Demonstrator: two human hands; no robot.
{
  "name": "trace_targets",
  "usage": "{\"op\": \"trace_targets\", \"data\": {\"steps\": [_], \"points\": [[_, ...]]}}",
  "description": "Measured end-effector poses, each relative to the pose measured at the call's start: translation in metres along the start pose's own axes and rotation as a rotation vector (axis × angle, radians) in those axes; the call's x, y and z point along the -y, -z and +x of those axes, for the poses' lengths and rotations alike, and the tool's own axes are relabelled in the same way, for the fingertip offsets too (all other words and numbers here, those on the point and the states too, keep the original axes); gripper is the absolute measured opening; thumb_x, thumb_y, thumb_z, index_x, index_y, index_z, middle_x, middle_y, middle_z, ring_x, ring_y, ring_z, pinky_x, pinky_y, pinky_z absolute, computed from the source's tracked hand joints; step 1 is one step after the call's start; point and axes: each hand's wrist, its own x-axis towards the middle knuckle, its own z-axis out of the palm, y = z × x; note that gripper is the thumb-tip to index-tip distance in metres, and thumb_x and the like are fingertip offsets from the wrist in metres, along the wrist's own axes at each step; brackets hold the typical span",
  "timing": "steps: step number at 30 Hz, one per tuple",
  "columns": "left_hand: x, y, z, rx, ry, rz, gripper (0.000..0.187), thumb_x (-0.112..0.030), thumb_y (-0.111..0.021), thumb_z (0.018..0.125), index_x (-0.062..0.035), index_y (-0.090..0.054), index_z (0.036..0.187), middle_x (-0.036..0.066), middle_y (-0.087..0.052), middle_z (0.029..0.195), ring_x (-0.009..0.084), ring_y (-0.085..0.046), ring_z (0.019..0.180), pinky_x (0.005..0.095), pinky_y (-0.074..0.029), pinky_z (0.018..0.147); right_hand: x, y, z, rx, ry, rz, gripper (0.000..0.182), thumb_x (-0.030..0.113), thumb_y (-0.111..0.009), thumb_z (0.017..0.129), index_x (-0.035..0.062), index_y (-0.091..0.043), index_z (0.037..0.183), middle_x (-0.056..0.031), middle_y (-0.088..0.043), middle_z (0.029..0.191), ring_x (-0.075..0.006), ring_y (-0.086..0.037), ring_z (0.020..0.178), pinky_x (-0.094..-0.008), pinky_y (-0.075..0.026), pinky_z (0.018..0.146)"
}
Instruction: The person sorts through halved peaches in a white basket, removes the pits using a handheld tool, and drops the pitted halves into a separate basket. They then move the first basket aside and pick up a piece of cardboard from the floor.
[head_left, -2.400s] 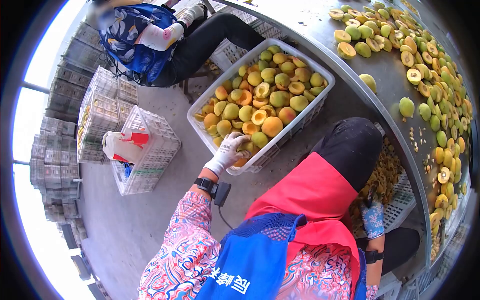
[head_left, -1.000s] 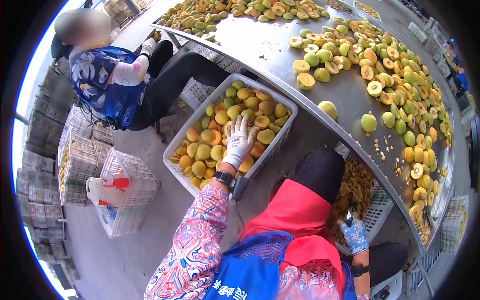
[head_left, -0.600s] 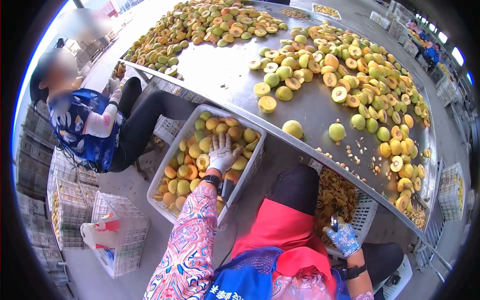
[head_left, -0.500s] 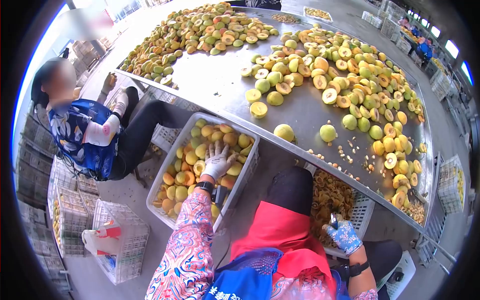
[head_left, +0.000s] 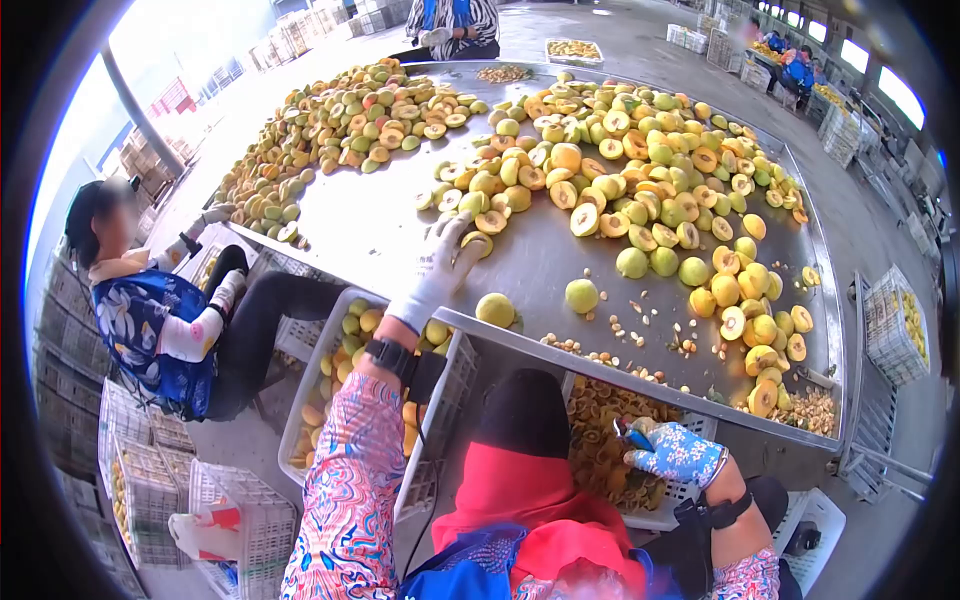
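Note:
My left hand [head_left: 445, 258], in a whitish glove, is over the near edge of the metal table [head_left: 360, 215]. Its fingers are apart and reach to a cut apricot half [head_left: 480, 243] at the front of the pile; whether they touch it is unclear. Under that forearm stands a crate [head_left: 455, 375] of apricot halves. In a blue flowered glove, my right hand [head_left: 680, 452] is closed round a small tool [head_left: 632, 436] with a blue handle, its working end hard to make out. Below it lies a crate [head_left: 705, 425] of brownish scraps.
Apricot halves [head_left: 640, 190] spread over the table, with loose pits [head_left: 650, 335] near its front edge. A co-worker [head_left: 160, 300] sits at the left, and another person [head_left: 452, 25] is behind the table. Stacked crates [head_left: 150, 480] stand at the lower left.
My left hand has left the crate of apricot halves and moved up onto the table beside the pile. The view has shifted. My right hand keeps hold of the tool.

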Motion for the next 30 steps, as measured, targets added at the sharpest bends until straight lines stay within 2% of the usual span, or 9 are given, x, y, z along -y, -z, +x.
{"op": "trace_targets", "data": {"steps": [3, 5, 7, 9, 13, 14, 17, 23, 30], "points": [[0.023, -0.037, 0.056, 0.154, 0.059, 0.227, 0.061, -0.048, -0.054, 0.091, -0.0101, -0.047, 0.138, 0.019, -0.044, 0.142, 0.0367, -0.042, 0.130, 0.0464, -0.035, 0.105, -0.011, 0.006, 0.002, 0.075, -0.042, 0.115, 0.041, 0.037, -0.058, 0.089, 0.0028, -0.056, 0.111, -0.0243, -0.064, 0.099, -0.0419, -0.060, 0.097, -0.0466, -0.047, 0.083], [0.035, -0.056, 0.091, 0.338, 0.326, 0.326, 0.070, -0.061, -0.045, 0.089, -0.0174, -0.040, 0.144, 0.017, -0.031, 0.152, 0.0384, -0.032, 0.138, 0.0499, -0.031, 0.109, -0.025, 0.002, -0.001, 0.011, 0.010, 0.161, 0.043, 0.038, -0.059, 0.089, 0.0029, -0.055, 0.113, -0.0240, -0.064, 0.101, -0.0413, -0.061, 0.098, -0.0451, -0.047, 0.084], [0.034, -0.073, 0.109, 0.299, 0.329, 0.322, 0.071, -0.063, -0.045, 0.087, -0.0220, -0.039, 0.145, 0.015, -0.032, 0.151, 0.0403, -0.034, 0.136, 0.0530, -0.031, 0.108, -0.028, 0.009, -0.002, 0.062, -0.027, 0.205, 0.046, 0.039, -0.059, 0.090, 0.0040, -0.054, 0.118, -0.0234, -0.065, 0.102, -0.0405, -0.061, 0.097, -0.0432, -0.047, 0.084], [0.023, -0.081, 0.122, 0.589, 0.487, 0.507, 0.069, -0.063, -0.044, 0.087, -0.0208, -0.043, 0.142, 0.016, -0.037, 0.147, 0.0405, -0.038, 0.132, 0.0528, -0.033, 0.106, -0.029, 0.014, -0.004, 0.020, 0.013, 0.234, 0.045, 0.039, -0.058, 0.090, 0.0045, -0.054, 0.119, -0.0234, -0.065, 0.100, -0.0408, -0.061, 0.096, -0.0434, -0.047, 0.083], [-0.020, -0.100, 0.115, 0.855, 0.134, 0.188, 0.057, -0.056, -0.047, 0.093, -0.0072, -0.057, 0.121, 0.025, -0.054, 0.117, 0.0370, -0.058, 0.106, 0.0420, -0.046, 0.089, -0.044, 0.017, 0.004, -0.030, 0.075, 0.347, 0.043, 0.033, -0.063, 0.089, 0.0056, -0.055, 0.122, -0.0162, -0.064, 0.104, -0.0317, -0.062, 0.091, -0.0400, -0.048, 0.083], [-0.045, -0.100, 0.112, 0.951, 0.071, 0.222, 0.058, -0.056, -0.050, 0.092, -0.0066, -0.057, 0.121, 0.024, -0.057, 0.115, 0.0363, -0.059, 0.105, 0.0417, -0.046, 0.090, -0.040, 0.023, 0.004, -0.063, 0.084, 0.429, 0.042, 0.026, -0.066, 0.089, 0.0029, -0.055, 0.123, -0.0117, -0.066, 0.103, -0.0213, -0.064, 0.091, -0.0337, -0.049, 0.084], [-0.068, -0.099, 0.126, 1.001, -0.040, -0.039, 0.058, -0.056, -0.054, 0.089, -0.0103, -0.057, 0.124, 0.021, -0.062, 0.114, 0.0333, -0.060, 0.107, 0.0391, -0.045, 0.094, -0.043, 0.034, 0.008, 0.087, -0.064, 0.841, 0.038, 0.022, -0.065, 0.090, 0.0024, -0.056, 0.121, -0.0071, -0.064, 0.094, -0.0158, -0.063, 0.084, -0.0314, -0.051, 0.077], [0.014, -0.156, 0.231, 0.281, 0.132, 0.337, 0.071, -0.065, -0.050, 0.086, -0.0168, -0.048, 0.138, 0.022, -0.052, 0.133, 0.0375, -0.047, 0.127, 0.0449, -0.037, 0.105, -0.062, 0.043, 0.005, 0.220, -0.059, 1.379, 0.034, 0.018, -0.065, 0.091, 0.0046, -0.056, 0.121, -0.0026, -0.062, 0.089, -0.0094, -0.060, 0.077, -0.0230, -0.048, 0.065], [0.026, -0.176, 0.246, 0.719, 0.336, 0.272, 0.066, -0.061, -0.046, 0.090, -0.0055, -0.057, 0.124, 0.023, -0.055, 0.127, 0.0388, -0.051, 0.121, 0.0418, -0.042, 0.099, -0.061, 0.047, 0.009, 0.239, -0.056, 0.880, 0.040, 0.018, -0.065, 0.090, 0.0069, -0.054, 0.127, -0.0008, -0.063, 0.094, -0.0091, -0.057, 0.086, -0.0269, -0.047, 0.083]]}}
